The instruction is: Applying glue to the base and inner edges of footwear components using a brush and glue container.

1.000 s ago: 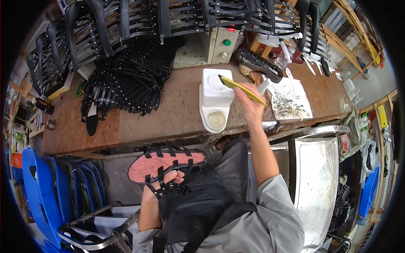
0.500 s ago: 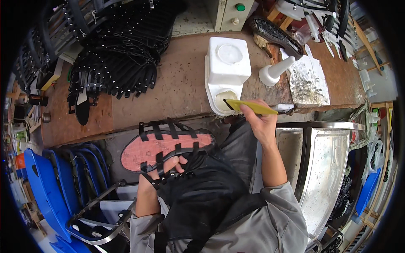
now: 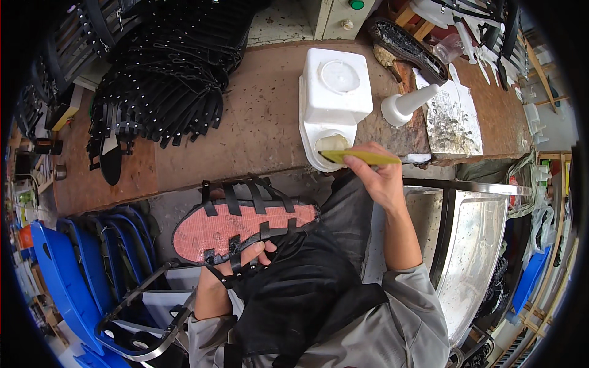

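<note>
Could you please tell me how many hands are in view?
2: the left hand grips the pink-soled shoe, and the right hand holds the yellow tool at the white container. I see no others.

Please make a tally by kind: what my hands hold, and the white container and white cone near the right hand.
Shoe in left hand: 1
Yellow tool in right hand: 1
White container: 1
White cone: 1
Total: 4
</note>
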